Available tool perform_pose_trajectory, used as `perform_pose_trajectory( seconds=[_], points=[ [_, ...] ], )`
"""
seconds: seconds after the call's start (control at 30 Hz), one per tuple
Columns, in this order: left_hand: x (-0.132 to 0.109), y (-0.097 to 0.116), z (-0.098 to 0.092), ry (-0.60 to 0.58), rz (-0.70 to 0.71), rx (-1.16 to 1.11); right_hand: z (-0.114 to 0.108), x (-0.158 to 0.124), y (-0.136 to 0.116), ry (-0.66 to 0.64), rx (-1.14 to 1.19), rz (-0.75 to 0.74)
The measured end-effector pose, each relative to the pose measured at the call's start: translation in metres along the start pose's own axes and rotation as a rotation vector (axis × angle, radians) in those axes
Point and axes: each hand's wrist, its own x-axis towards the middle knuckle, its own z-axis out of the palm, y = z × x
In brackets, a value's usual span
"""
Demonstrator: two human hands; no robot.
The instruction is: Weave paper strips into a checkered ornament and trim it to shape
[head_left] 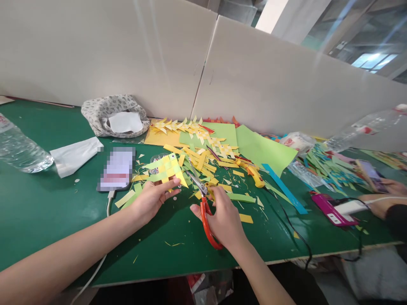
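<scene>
A woven yellow and light-green paper piece (169, 168) with a dark eye-like dot is pinched between the thumb and fingers of my left hand (155, 195). My right hand (222, 214) is wrapped round red-handled scissors (206, 226). The scissor blades are parted and point up and left, just right of the woven paper's yellow tip. Yellow and green paper strips (203, 161) lie heaped behind both hands. A small yellow strip shows beside the fingers of my right hand; whether they hold it I cannot tell.
A phone (117, 168) with a white cable, a white tissue (76, 156), a bottle (23, 146) and a patterned pouch (115, 115) are at left. Rightward lie a yellow glue gun (253, 173), a blue strip (284, 188), a magenta power strip (332, 208) and another person's hand (394, 187).
</scene>
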Motion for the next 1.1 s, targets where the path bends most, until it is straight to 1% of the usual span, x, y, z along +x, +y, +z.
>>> perform_pose_trajectory(
  seconds=[0.1,0.27,0.4,0.53,0.63,0.77,0.83,0.9,0.93,1.0,1.1],
  points=[
    [0.000,0.001,0.000,-0.004,0.021,0.008,-0.001,-0.002,-0.003,-0.022,-0.018,-0.045],
    [0.003,0.002,-0.003,-0.032,0.089,-0.063,-0.003,-0.002,-0.005,-0.046,-0.059,-0.074],
    [0.005,0.002,-0.005,-0.036,0.082,-0.091,-0.001,-0.004,-0.005,-0.044,-0.073,-0.091],
    [0.005,0.000,-0.005,-0.051,0.074,-0.052,0.001,-0.004,-0.007,-0.017,-0.068,-0.104],
    [0.004,0.000,-0.005,-0.065,0.078,-0.020,0.001,-0.003,-0.006,-0.003,-0.047,-0.080],
    [0.003,0.001,-0.004,-0.043,0.066,0.048,0.000,-0.001,-0.002,0.013,0.025,0.005],
    [0.002,0.001,-0.003,-0.034,0.042,0.097,-0.001,0.000,-0.001,0.024,0.129,0.063],
    [-0.001,0.000,-0.001,-0.053,-0.014,0.212,0.000,0.001,-0.001,0.039,0.303,0.154],
    [-0.002,-0.001,0.000,-0.082,-0.037,0.286,0.001,0.002,-0.002,0.044,0.417,0.203],
    [-0.007,-0.002,0.003,-0.182,-0.048,0.419,0.003,0.002,-0.003,0.040,0.671,0.281],
    [-0.012,-0.004,0.007,-0.321,-0.021,0.528,0.007,0.003,-0.005,-0.026,0.997,0.334]
  ],
)
